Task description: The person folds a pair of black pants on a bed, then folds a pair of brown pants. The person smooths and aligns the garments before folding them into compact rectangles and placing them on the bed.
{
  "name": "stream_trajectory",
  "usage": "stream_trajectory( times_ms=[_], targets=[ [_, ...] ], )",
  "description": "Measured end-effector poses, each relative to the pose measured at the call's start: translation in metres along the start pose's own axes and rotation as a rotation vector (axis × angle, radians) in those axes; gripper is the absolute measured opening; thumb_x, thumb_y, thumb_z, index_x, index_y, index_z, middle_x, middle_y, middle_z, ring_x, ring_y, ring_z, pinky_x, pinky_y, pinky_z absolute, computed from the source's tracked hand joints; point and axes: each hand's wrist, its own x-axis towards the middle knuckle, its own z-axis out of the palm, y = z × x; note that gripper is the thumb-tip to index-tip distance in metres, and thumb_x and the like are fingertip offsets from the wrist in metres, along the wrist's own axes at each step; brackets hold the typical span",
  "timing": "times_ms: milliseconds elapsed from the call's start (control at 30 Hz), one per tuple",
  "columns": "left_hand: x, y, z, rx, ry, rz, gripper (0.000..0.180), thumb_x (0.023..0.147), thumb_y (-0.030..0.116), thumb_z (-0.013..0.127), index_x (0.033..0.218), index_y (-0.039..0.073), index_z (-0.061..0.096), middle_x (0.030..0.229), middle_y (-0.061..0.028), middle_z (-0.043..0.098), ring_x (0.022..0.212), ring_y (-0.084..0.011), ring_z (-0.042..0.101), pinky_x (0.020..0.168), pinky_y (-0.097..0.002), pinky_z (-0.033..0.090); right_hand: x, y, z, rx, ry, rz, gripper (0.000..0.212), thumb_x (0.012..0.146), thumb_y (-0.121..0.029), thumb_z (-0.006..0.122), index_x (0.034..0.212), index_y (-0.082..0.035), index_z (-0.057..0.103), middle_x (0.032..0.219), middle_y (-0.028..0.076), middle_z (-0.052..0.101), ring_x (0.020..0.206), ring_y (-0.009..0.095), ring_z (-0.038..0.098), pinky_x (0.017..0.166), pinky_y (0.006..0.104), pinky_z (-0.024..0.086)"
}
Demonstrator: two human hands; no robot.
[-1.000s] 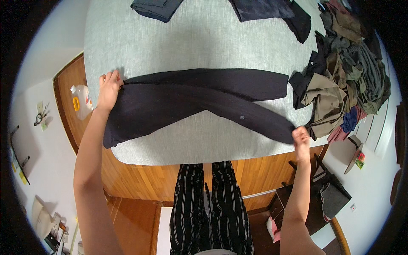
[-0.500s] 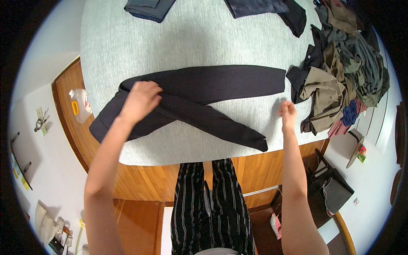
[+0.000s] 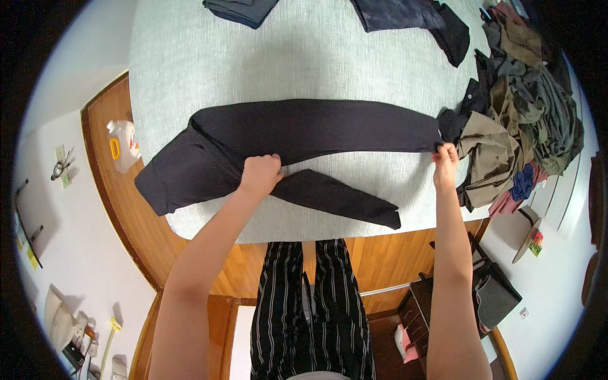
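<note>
A pair of black trousers [image 3: 304, 123] lies across the near part of the bed, its waist end at the left and both legs pointing right. The far leg runs almost straight, while the near leg slants toward the bed's front edge. My left hand [image 3: 261, 174] is closed on the cloth near where the legs part. With my right hand [image 3: 446, 156] I pinch the hem corner of the far leg. The near leg's hem lies untouched on the sheet.
A heap of crumpled clothes [image 3: 506, 136] covers the right side of the bed [image 3: 304, 63]. Folded dark garments [image 3: 244, 11] and dark trousers [image 3: 399, 16] lie at the far edge. A plastic jug [image 3: 123, 145] stands on the floor at the left. A dark chair [image 3: 497, 297] is at the lower right.
My left hand has moved right and nearer along the trousers, now gripping cloth. My right hand has reached the far leg's hem and taken hold; that leg is pulled slightly nearer.
</note>
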Motion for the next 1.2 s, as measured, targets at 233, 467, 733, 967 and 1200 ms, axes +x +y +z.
stream_trajectory(
  times_ms=[233,467,733,967,1200],
  targets=[
    [-0.001,0.02,0.013,0.191,0.052,-0.161,0.015,0.079,0.009,0.064,0.092,0.002,0.06,0.084,-0.0098,0.061,0.068,-0.023,0.068,0.058,-0.031,0.055,-0.003,-0.011,0.017,-0.073,0.074,0.356,0.011,0.087,-0.013,0.068,0.08,-0.014,0.059,0.064,-0.003,0.057,0.053,0.007,0.053,0.049,0.021,0.038],
    [-0.009,0.003,-0.007,0.125,0.0,0.23,0.016,0.075,0.004,0.062,0.09,0.004,0.061,0.088,-0.0086,0.059,0.08,-0.0214,0.065,0.069,-0.0316,0.053,0.012,-0.022,0.007,-0.22,-0.169,0.198,0.026,0.083,-0.019,0.076,0.068,-0.016,0.055,0.065,-0.007,0.057,0.055,0.004,0.05,0.053,0.02,0.037],
    [-0.007,-0.006,-0.002,0.059,0.048,0.214,0.016,0.074,0.004,0.063,0.09,0.005,0.062,0.089,-0.0091,0.062,0.087,-0.025,0.061,0.082,-0.0335,0.044,0.029,-0.023,0.016,-0.574,-0.152,0.245,0.027,0.083,-0.031,0.075,0.069,-0.015,0.058,0.063,-0.009,0.046,0.057,0.004,0.037,0.055,0.023,0.028],
    [-0.001,-0.007,0.015,0.002,0.129,0.217,0.018,0.07,0.004,0.066,0.087,0.004,0.061,0.087,-0.0089,0.059,0.089,-0.0257,0.06,0.083,-0.0356,0.045,0.046,-0.027,0.038,-0.067,-0.171,0.006,0.026,0.086,-0.004,0.068,0.066,-0.014,0.054,0.07,-0.01,0.052,0.067,0.003,0.042,0.067,0.0194,0.033],
    [-0.006,-0.014,-0.004,-0.192,0.016,0.28,0.024,0.073,0.001,0.064,0.097,0.004,0.059,0.093,-0.0109,0.057,0.092,-0.0293,0.059,0.088,-0.0401,0.046,0.032,-0.011,0.008,-0.15,-0.153,0.084,0.015,0.092,-0.013,0.063,0.079,-0.012,0.056,0.077,-0.008,0.054,0.072,0.004,0.045,0.073,0.0207,0.038]
  ],
)
